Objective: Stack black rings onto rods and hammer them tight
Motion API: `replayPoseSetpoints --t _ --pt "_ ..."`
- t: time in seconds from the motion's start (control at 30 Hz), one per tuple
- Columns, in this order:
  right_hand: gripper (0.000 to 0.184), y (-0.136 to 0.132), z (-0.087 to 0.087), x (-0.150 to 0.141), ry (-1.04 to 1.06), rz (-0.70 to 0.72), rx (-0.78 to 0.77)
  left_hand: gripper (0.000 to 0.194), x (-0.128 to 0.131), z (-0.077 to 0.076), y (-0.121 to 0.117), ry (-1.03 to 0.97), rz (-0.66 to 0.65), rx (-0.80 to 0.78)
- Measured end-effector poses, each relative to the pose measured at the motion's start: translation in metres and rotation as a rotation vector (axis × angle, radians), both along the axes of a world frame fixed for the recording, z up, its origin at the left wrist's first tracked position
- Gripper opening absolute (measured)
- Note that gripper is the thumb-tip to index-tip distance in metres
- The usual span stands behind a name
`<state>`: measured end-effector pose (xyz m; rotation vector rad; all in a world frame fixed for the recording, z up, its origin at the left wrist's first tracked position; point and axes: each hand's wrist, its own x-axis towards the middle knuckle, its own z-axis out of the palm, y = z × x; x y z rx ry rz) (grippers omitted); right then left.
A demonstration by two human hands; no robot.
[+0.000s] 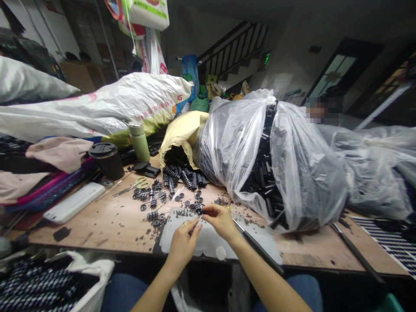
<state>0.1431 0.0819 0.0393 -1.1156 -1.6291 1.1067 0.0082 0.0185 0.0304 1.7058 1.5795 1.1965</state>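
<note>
From here I see both bare hands meeting low over the grey mat (211, 243) on the counter (126, 225). The left hand (183, 241) has its thumb and fingers pinched nearly closed on a thin rod (199, 218); the right hand (220, 222) brings its thumb and fingertips close together at the rod's far end, though I can't tell exactly what they grip. A dark ribbed piece (198, 208) sits right by those fingertips, held or just behind. The rod looks light, stiff and slick, likely to roll if pinched loosely, so it's best taken near its middle, leaving the ends free. The loose black discs (143, 208) nearby look tiny, light and easily scattered, better picked up by their edges.
</note>
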Motion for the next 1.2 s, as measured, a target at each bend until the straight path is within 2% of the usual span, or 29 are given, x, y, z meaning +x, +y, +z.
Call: replayPoseSetpoints --t 0.13,0.23,0.3,0.37,0.43,0.53,0.63,0.8,0.9,1.03,1.2 --pt "0.017 -0.013 0.005 0.004 -0.027 0.016 0.054 0.03 0.001 -0.002 -0.001 -0.002 -0.012 -0.035" --pt "0.019 -0.019 0.007 0.009 -0.127 0.095 0.129 0.033 0.001 -0.003 -0.002 -0.039 0.002 -0.083" --pt "0.023 -0.013 0.006 0.013 -0.296 0.077 0.172 0.036 0.0 -0.004 -0.001 -0.058 0.024 -0.096" --pt "0.027 0.003 0.003 0.018 -0.443 -0.02 0.174 0.034 0.0 -0.004 -0.001 -0.055 0.044 -0.075" --pt "0.027 0.023 0.0 0.023 -0.483 -0.104 0.128 0.03 -0.001 -0.004 0.0 -0.042 0.077 -0.06" --pt "0.018 0.045 -0.006 0.027 -0.443 -0.119 0.051 0.027 -0.001 -0.003 0.001 -0.051 0.125 -0.082" --pt "0.012 0.045 -0.009 0.025 -0.32 -0.091 -0.034 0.027 0.0 0.001 0.001 -0.08 0.082 -0.056" --pt "0.037 0.017 -0.009 0.014 -0.045 0.039 -0.214 0.03 0.006 0.003 0.002 -0.097 0.004 -0.02" --pt "0.044 0.006 -0.009 0.01 0.06 0.077 -0.265 0.032 0.007 0.001 0.001 -0.078 -0.007 -0.003" --pt "0.043 -0.001 -0.005 0.009 0.08 0.092 -0.256 0.031 0.006 -0.003 -0.002 -0.049 -0.01 0.007" --pt "0.028 -0.004 0.0 0.009 -0.048 0.101 -0.123 0.033 0.004 -0.007 -0.003 -0.051 0.068 -0.039"
